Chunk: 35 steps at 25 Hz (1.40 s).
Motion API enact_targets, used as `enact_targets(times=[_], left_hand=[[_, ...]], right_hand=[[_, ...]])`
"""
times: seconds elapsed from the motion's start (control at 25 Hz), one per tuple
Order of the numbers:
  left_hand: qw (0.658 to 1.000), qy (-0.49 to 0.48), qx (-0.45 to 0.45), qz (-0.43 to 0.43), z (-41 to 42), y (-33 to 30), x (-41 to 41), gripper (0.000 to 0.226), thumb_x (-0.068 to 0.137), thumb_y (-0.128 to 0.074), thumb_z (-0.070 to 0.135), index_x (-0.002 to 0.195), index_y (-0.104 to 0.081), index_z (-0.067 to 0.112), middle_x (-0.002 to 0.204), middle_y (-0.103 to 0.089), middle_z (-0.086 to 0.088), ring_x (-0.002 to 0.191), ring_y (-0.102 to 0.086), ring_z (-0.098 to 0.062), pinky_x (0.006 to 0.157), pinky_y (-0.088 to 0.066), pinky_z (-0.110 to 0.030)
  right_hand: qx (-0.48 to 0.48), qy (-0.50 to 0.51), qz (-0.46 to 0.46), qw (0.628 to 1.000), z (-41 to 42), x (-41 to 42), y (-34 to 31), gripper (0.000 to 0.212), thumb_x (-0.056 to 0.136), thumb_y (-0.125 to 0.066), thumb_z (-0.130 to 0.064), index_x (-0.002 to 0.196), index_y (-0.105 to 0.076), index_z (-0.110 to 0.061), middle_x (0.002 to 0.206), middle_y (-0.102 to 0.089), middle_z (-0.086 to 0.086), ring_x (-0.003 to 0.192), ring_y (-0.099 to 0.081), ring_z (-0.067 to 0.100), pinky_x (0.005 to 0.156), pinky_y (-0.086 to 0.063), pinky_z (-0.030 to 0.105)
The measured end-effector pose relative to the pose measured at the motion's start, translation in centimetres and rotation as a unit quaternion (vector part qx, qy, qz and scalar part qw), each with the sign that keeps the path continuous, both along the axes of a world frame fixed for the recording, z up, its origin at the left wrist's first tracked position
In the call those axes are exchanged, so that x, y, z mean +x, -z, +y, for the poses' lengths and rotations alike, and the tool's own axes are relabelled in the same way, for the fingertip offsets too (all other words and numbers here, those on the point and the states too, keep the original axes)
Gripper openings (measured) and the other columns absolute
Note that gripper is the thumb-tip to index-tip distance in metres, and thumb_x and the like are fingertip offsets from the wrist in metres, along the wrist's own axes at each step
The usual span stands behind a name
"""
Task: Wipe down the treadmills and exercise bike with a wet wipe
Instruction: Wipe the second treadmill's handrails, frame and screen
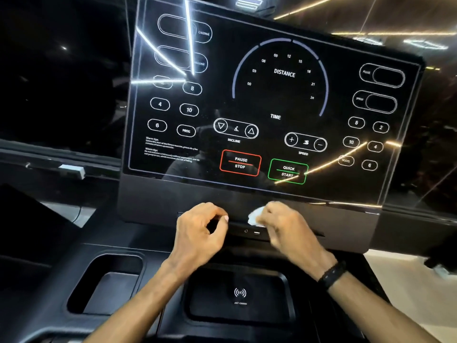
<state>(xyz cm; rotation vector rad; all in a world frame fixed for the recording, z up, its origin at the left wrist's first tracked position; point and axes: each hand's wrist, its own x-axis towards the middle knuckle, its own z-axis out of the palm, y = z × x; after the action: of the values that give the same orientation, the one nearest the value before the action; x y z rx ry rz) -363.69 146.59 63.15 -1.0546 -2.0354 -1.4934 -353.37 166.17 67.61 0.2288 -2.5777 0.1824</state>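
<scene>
A black treadmill console (pixel 272 95) with a glossy touch panel fills the view, showing DISTANCE, TIME, INCLINE, SPEED, PAUSE STOP and QUICK START markings. My right hand (pixel 284 226) grips a crumpled white wet wipe (pixel 256 216) just below the panel's lower edge, near the small port strip (pixel 252 232). My left hand (pixel 200 231) hovers beside it to the left, fingers curled with thumb and forefinger close together, holding nothing that I can see. A black band sits on my right wrist.
Below the hands lies a wireless charging tray (pixel 239 295). A cup holder recess (pixel 106 283) sits at the lower left. A dark glass wall with light reflections stands behind the console. Pale floor (pixel 408 280) shows at the right.
</scene>
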Motion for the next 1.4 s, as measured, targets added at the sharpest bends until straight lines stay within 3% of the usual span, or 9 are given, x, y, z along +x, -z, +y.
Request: enact_targets(times=[0.16,0.32,0.48,0.68,0.8,0.92,1.04,1.2,1.4], left_hand=[[0.999,-0.044,0.031,0.002,-2.3,0.2,-1.3,0.017,0.086,-0.061,0.024,0.077,-0.072,0.015,0.074,-0.066,0.014,0.068,-0.063,-0.006,0.064,-0.051,-0.031],[0.999,-0.015,0.048,-0.010,-4.0,0.1,-1.3,0.017,0.088,-0.061,0.021,0.079,-0.073,0.012,0.075,-0.067,0.014,0.069,-0.065,-0.008,0.062,-0.053,-0.035],[0.997,-0.025,0.065,-0.014,-4.7,0.1,-1.5,0.016,0.088,-0.061,0.020,0.080,-0.072,0.010,0.075,-0.067,0.010,0.069,-0.065,-0.009,0.062,-0.053,-0.036],[0.991,-0.111,0.071,0.016,-6.6,-0.6,-3.1,0.013,0.088,-0.062,0.018,0.082,-0.071,0.011,0.078,-0.066,0.009,0.071,-0.064,-0.012,0.064,-0.053,-0.040],[0.985,-0.155,0.070,0.015,-8.2,-0.9,-4.0,0.010,0.088,-0.061,0.017,0.084,-0.069,0.012,0.081,-0.065,0.009,0.073,-0.062,-0.014,0.067,-0.052,-0.042],[0.979,-0.192,0.064,0.017,-9.6,-0.6,-4.2,0.010,0.084,-0.059,0.016,0.088,-0.068,0.014,0.086,-0.065,0.009,0.076,-0.061,-0.013,0.070,-0.051,-0.042],[0.972,-0.221,0.080,-0.019,-10.4,-0.2,-5.2,0.013,0.081,-0.059,0.016,0.093,-0.065,0.014,0.089,-0.063,0.009,0.078,-0.060,-0.015,0.072,-0.051,-0.045],[0.969,-0.226,0.093,-0.032,-11.6,-0.4,-6.3,0.015,0.081,-0.058,0.016,0.095,-0.063,0.015,0.090,-0.062,0.009,0.080,-0.060,-0.018,0.073,-0.051,-0.049],[0.968,-0.221,0.099,-0.060,-12.7,-0.2,-7.9,0.024,0.080,-0.055,0.014,0.102,-0.065,0.014,0.095,-0.063,0.009,0.088,-0.061,-0.016,0.078,-0.052,-0.046]], right_hand=[[-0.044,0.005,0.049,0.998,-0.1,-2.0,-1.7,0.019,0.088,-0.059,-0.002,0.093,-0.072,-0.016,0.096,-0.066,-0.004,0.088,-0.063,0.020,0.075,-0.054,0.035],[0.071,-0.081,-0.035,0.994,-2.9,-2.5,-0.3,0.031,0.081,-0.058,0.007,0.097,-0.072,-0.015,0.099,-0.065,-0.003,0.092,-0.061,0.021,0.071,-0.056,0.035],[-0.002,-0.059,0.017,0.998,-3.1,-5.1,-2.3,0.023,0.093,-0.051,-0.011,0.097,-0.074,-0.014,0.096,-0.065,-0.004,0.089,-0.060,0.016,0.075,-0.052,0.026],[0.077,-0.096,-0.055,0.991,-4.2,-5.7,-1.6,0.016,0.082,-0.061,0.000,0.084,-0.069,-0.014,0.088,-0.058,-0.002,0.082,-0.056,0.018,0.060,-0.054,0.034],[0.026,-0.091,-0.020,0.995,-5.6,-7.1,-2.3,0.020,0.090,-0.050,-0.011,0.089,-0.070,-0.012,0.090,-0.057,-0.001,0.084,-0.053,0.015,0.068,-0.051,0.024],[0.114,-0.154,-0.080,0.978,-7.0,-7.3,-1.4,0.020,0.082,-0.055,-0.002,0.090,-0.066,-0.016,0.091,-0.056,-0.001,0.086,-0.054,0.017,0.066,-0.056,0.035],[0.045,-0.113,-0.026,0.992,-7.4,-9.0,-2.9,0.027,0.096,-0.042,-0.016,0.096,-0.069,-0.017,0.092,-0.060,0.000,0.086,-0.059,0.020,0.070,-0.053,0.031],[0.142,-0.162,-0.111,0.970,-10.1,-9.3,-2.1,0.031,0.078,-0.046,-0.003,0.094,-0.071,-0.013,0.092,-0.059,0.000,0.087,-0.060,0.022,0.064,-0.053,0.033],[0.092,-0.132,-0.055,0.985,-12.4,-12.0,-2.7,0.034,0.083,-0.040,-0.009,0.099,-0.070,-0.014,0.097,-0.061,0.000,0.092,-0.055,0.018,0.074,-0.054,0.029]])
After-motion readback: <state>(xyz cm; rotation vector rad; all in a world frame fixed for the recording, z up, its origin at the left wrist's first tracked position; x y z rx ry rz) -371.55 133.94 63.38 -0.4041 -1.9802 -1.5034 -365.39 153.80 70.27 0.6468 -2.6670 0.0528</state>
